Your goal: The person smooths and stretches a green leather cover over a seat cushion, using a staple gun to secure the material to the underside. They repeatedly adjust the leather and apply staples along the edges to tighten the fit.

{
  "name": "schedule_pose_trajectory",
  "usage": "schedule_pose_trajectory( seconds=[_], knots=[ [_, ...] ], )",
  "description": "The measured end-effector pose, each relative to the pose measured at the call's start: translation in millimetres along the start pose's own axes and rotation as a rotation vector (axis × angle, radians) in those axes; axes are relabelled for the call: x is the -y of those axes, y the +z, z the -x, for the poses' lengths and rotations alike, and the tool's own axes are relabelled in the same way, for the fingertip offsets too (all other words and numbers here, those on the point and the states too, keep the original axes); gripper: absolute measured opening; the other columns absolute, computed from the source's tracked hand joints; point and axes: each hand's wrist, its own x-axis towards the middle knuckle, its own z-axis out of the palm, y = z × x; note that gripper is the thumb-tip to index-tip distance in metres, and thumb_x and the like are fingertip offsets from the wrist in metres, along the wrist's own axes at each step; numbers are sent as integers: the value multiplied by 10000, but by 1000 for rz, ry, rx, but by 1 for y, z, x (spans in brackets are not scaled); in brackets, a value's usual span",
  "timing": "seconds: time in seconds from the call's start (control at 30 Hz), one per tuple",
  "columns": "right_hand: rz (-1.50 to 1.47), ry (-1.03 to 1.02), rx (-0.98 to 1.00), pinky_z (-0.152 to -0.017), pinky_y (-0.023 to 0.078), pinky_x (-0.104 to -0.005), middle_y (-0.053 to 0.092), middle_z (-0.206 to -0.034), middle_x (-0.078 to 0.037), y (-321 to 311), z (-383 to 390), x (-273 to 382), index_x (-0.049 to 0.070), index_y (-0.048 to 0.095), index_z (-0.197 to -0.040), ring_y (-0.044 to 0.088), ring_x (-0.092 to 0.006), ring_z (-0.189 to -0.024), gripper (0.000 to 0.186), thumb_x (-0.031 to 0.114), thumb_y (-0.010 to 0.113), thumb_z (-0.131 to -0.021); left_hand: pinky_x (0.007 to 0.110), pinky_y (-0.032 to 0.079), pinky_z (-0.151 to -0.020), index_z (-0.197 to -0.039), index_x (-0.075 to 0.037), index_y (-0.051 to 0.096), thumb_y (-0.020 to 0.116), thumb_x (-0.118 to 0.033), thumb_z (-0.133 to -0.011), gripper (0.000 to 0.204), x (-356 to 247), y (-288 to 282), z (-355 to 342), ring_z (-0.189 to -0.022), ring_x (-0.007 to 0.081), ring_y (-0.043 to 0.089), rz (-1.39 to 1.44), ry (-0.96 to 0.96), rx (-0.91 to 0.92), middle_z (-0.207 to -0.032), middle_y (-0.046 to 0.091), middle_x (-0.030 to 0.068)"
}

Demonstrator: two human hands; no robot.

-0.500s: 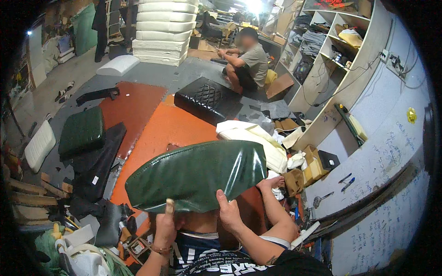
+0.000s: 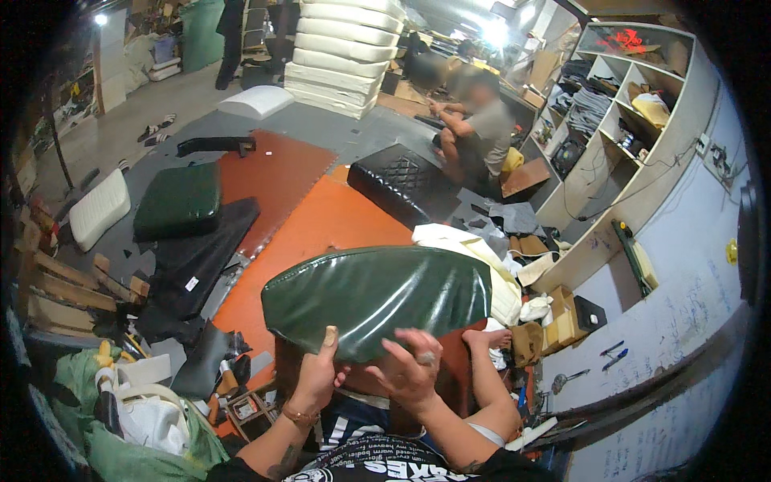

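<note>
A glossy dark green vinyl piece (image 2: 385, 289) with a curved, stitched top edge lies across the area just above my lap. My left hand (image 2: 321, 369) grips its lower edge, with the thumb up on the front. My right hand (image 2: 405, 369) is at the lower edge right of that, its fingers spread and partly bent, not closed on the piece. Brown material shows under the green piece, partly hidden. My bare foot (image 2: 482, 341) is beside its right end.
An orange sheet (image 2: 305, 225) covers the floor ahead, with a black quilted cushion (image 2: 389, 181) and green cushion (image 2: 177, 201). A person (image 2: 474, 128) crouches by white shelving (image 2: 687, 48). Stacked white foam (image 2: 337, 56) stands behind. A green sack (image 2: 72, 402) and scraps crowd the lower left.
My right hand has let go of the green piece's edge and spread its fingers. My left hand still grips it. The view has shifted, so the room sits further right in the picture.
</note>
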Motion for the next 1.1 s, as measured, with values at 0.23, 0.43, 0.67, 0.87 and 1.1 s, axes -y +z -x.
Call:
schedule_pose_trajectory(
  seconds=[0.23,0.43,0.67,0.87,1.1],
  knots=[
    [-70,341,62,-874,507,-443,676,-1024,-100,4,-21,-5,90,692,-931,644,-302,-985,274,70,820,-690,237,407,-467,-1076,-63,688,605,-645,-1033,589,-4,-2,-1,-554,92,561,15,-3,14,-709,634,27],
    [-1180,1310,-168,-951,559,-471,718,-1007,-73,-1,24,-24,58,664,-1025,690,-260,-1015,97,130,711,-980,303,534,-577,-891,-1,819,660,-579,-1022,614,-81,-22,31,-613,129,654,-1019,-57,461,-792,767,62],
    [-1960,1260,-173,-1132,475,-551,704,-1271,-87,-1,-1,-42,94,648,-1300,644,-287,-1222,313,202,726,-1017,365,544,-1000,-1284,-47,756,510,-446,-1129,493,-192,-17,-62,-1166,223,704,-1038,625,278,-1247,765,124],
    [-1637,1497,105,-1158,433,-598,695,-1355,-86,-12,-38,-17,104,667,-1344,631,-296,-1297,353,244,738,-1027,365,366,-1242,-1620,-97,466,268,-596,-1146,717,-173,-14,-150,-1463,216,496,-1001,150,754,-1600,534,95],
    [-1939,1357,3,-1228,369,-570,657,-1446,-109,3,-38,-18,74,614,-1434,569,-331,-1389,563,347,781,-971,342,367,-1232,-1681,-170,364,259,-579,-1154,675,-158,-21,-148,-1450,189,498,-861,112,816,-1653,466,105]
  ],
)
